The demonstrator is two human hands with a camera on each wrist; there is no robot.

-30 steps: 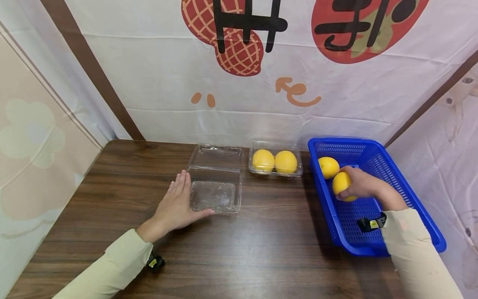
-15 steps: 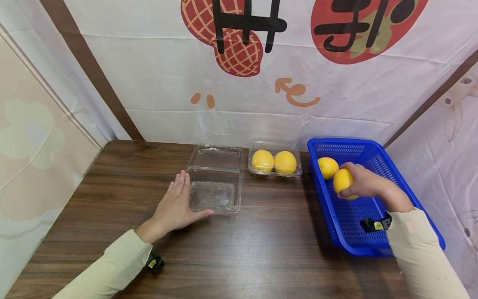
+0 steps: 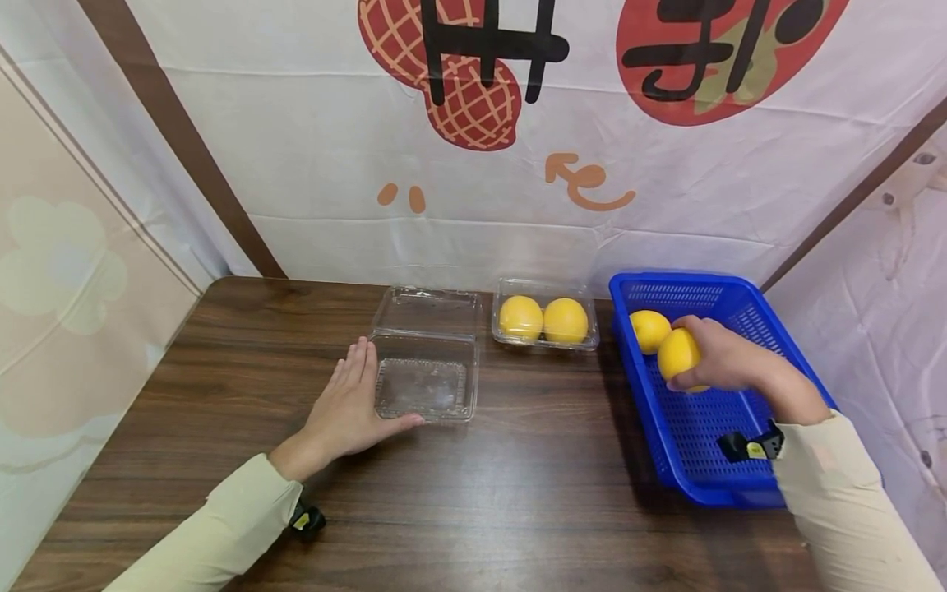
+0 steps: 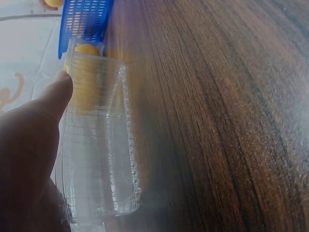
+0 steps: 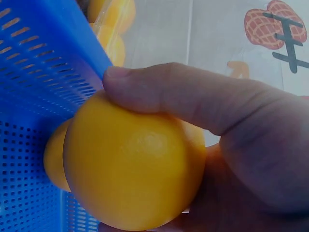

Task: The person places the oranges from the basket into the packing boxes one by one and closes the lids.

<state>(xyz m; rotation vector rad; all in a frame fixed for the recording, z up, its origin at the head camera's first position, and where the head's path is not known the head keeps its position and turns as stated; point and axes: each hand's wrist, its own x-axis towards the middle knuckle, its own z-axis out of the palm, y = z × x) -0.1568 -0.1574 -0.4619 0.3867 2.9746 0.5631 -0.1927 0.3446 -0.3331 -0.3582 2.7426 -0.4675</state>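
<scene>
My right hand (image 3: 719,355) grips a round yellow-orange orange (image 3: 678,359) inside the blue plastic basket (image 3: 669,460). In the right wrist view the thumb lies over the orange (image 5: 135,164), with fingers behind and under it. Another orange (image 3: 649,330) sits beside it at the basket's left wall. My left hand (image 3: 348,411) rests against a clear plastic clamshell box (image 3: 425,386), straight fingers along its left side and thumb at its front edge. The box stands with its lid (image 3: 429,312) folded back, and nothing lies in it. The left wrist view shows the thumb at the box wall (image 4: 91,159).
Between the open box and the basket, at the back, stands a second clear box (image 3: 546,345) with two oranges (image 3: 521,318) in it. All of this is on a dark wooden table (image 3: 473,510). A printed white cloth (image 3: 311,164) hangs behind the table's back edge.
My right hand and the orange in it have risen slightly, while the right wrist and forearm have shifted to the right. The left hand and the open box have stayed put.
</scene>
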